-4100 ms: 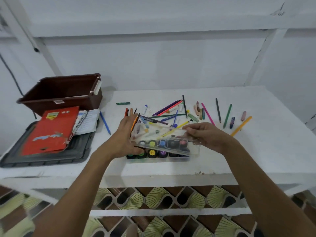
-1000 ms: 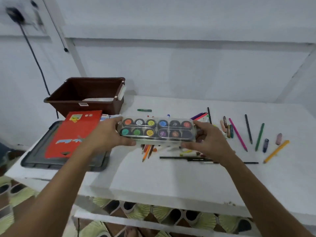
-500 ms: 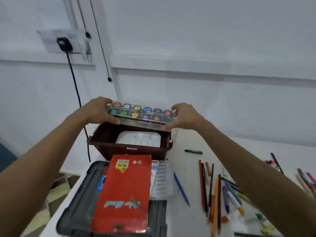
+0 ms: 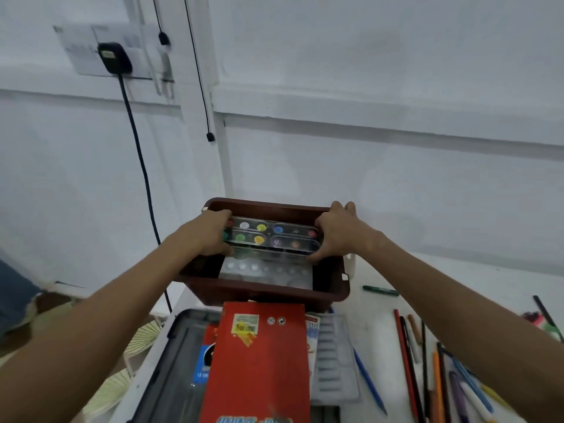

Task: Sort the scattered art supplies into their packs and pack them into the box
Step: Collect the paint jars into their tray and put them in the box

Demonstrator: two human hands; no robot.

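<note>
A clear paint case [image 4: 271, 236] with round colour pots is held level inside the top of the brown box [image 4: 265, 293], at its far side. My left hand [image 4: 210, 236] grips the case's left end and my right hand [image 4: 338, 235] grips its right end. Below the case, on the box floor, lies a white mixing palette [image 4: 268, 274]. Several coloured pencils [image 4: 427, 361] and pens lie scattered on the white table to the right.
In front of the box a red pack [image 4: 259, 364] lies on a dark grey lid [image 4: 171, 374], with a clear plastic insert tray [image 4: 334, 361] beside it. A green marker [image 4: 380, 290] lies right of the box. A black cable [image 4: 140, 166] hangs down the wall.
Both hands carried the paint case from the table's middle to the left, over the brown box, and have lowered it from above the rim into the box.
</note>
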